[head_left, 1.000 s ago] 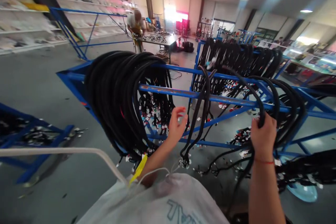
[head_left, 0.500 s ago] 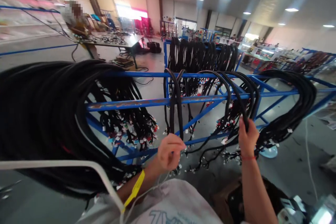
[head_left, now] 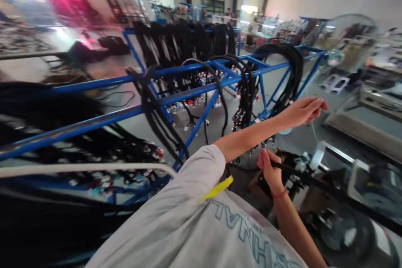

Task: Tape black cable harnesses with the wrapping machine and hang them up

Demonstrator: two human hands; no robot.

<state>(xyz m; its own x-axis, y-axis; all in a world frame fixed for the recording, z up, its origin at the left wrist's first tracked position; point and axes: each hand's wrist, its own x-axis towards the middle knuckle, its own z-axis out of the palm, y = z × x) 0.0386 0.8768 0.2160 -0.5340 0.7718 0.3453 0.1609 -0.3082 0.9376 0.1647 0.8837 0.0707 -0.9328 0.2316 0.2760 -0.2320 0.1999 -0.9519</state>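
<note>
Right hand is gripping a black sheathed cable harness low beside the blue steel rack; left hand, fingers loosely pinched on a thin white cord, is stretching rightward. Likely mid-transfer; next move needs clearance from the rack.

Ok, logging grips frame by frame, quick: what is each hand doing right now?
Left hand: reached out to the right, fingers pinched on a thin white cord.
Right hand: closed on a black cable.
</note>
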